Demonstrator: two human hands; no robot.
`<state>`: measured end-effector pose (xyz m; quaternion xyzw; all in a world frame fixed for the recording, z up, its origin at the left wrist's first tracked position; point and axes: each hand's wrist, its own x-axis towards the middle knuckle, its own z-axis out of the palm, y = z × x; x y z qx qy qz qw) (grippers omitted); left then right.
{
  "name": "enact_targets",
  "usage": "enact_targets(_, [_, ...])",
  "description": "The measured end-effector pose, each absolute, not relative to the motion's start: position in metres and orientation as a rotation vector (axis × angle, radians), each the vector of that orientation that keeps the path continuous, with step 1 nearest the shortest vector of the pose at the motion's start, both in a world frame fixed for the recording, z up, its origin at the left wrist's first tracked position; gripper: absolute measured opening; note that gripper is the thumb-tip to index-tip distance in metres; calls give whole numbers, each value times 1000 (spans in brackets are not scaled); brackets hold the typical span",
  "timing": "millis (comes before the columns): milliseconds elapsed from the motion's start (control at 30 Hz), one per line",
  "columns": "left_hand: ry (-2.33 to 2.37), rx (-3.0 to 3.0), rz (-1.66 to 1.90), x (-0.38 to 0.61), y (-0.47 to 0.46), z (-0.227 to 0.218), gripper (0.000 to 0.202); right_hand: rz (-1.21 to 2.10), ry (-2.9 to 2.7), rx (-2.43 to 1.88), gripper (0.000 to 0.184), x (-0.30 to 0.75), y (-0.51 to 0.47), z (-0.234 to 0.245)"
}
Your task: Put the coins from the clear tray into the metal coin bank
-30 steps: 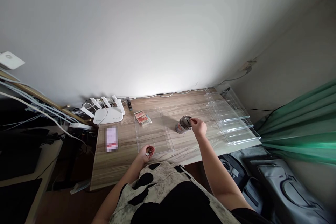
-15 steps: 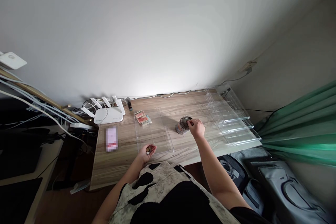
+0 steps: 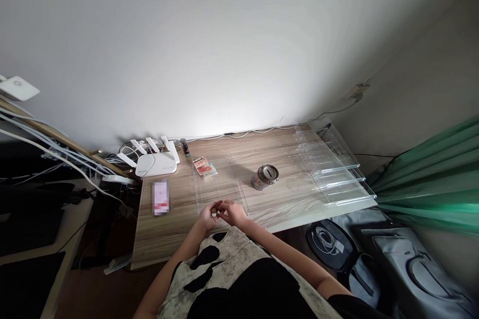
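Observation:
Several coins (image 3: 214,211) lie in my cupped left hand (image 3: 207,218), low over the front part of the desk. My right hand (image 3: 232,213) meets it from the right, its fingertips pinched together against the coins; whether a coin is between them is hidden. Behind and to the right stands a round tin coin bank (image 3: 258,181), upright, with a dark slot in its lid. Neither hand touches it. Some banknotes (image 3: 204,167), reddish and greenish, rest on a clear plastic panel (image 3: 224,187) behind my hands.
A white router (image 3: 155,163) with raised antennas and a small dark cylinder (image 3: 184,147) stand at the back left. A blurred pinkish packet (image 3: 160,197) lies nearer. Clear acrylic sheets (image 3: 333,164) are stacked at right. Cables run along the wall; bags (image 3: 407,254) sit below right.
My right hand has left the lid of the coin bank and moved left and toward me, to the coins in my left palm. The slot is now uncovered.

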<state>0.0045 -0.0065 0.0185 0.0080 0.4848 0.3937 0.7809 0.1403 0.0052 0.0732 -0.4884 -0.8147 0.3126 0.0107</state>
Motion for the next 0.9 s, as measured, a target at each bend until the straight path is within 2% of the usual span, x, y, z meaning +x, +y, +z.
enact_targets(167, [938, -124, 904, 3, -9, 25, 13, 898, -2350, -1625, 22, 164, 25, 77])
enact_targets(333, [933, -125, 872, 0, -11, 22, 19, 369, -1705, -2010, 32, 242, 72, 100])
enact_targets(467, [990, -72, 886, 2, -12, 15, 14, 74, -1584, -2176, 26, 293, 95, 107])
enact_targets(567, [1024, 19, 869, 5, -11, 14, 5, 63, -1659, -2217, 20, 300, 98, 102])
enact_targets(733, [1078, 69, 848, 5, -11, 18, 3, 65, -1605, -2258, 20, 286, 97, 101])
enact_targets(833, [1077, 71, 860, 4, -12, 20, 3, 77, -1657, -2068, 28, 261, 87, 102])
enact_targets(900, [1068, 77, 867, 4, -12, 21, 8, 276, -1851, -1897, 27, 233, 72, 99])
